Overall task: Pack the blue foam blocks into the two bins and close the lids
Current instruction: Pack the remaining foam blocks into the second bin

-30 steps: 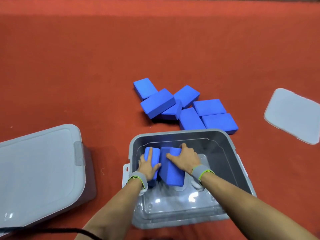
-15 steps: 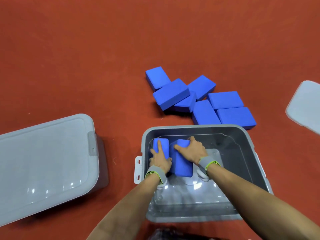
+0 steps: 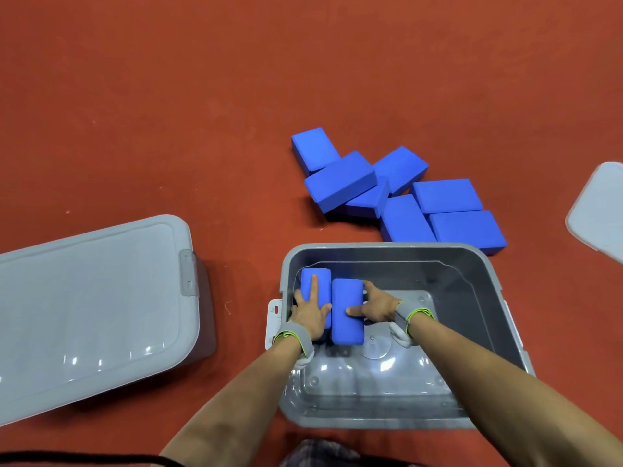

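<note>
left hand (image 3: 312, 313) flat, fingers spread on left block (image 3: 315, 281); right hand (image 3: 376, 306) grips right block (image 3: 347, 311) in bin (image 3: 472, 284).

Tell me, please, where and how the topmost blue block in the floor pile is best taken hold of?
Grip the topmost block across its two long sides, coming from above. It lies tilted on the other blocks, so its broad face and long edges look exposed, likely leaving room for fingers.

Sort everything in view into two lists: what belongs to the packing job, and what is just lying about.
Job:
open grey bin
two blue foam blocks in it
loose blue foam blocks
closed grey bin
loose lid

Lying about:
black cable
</note>
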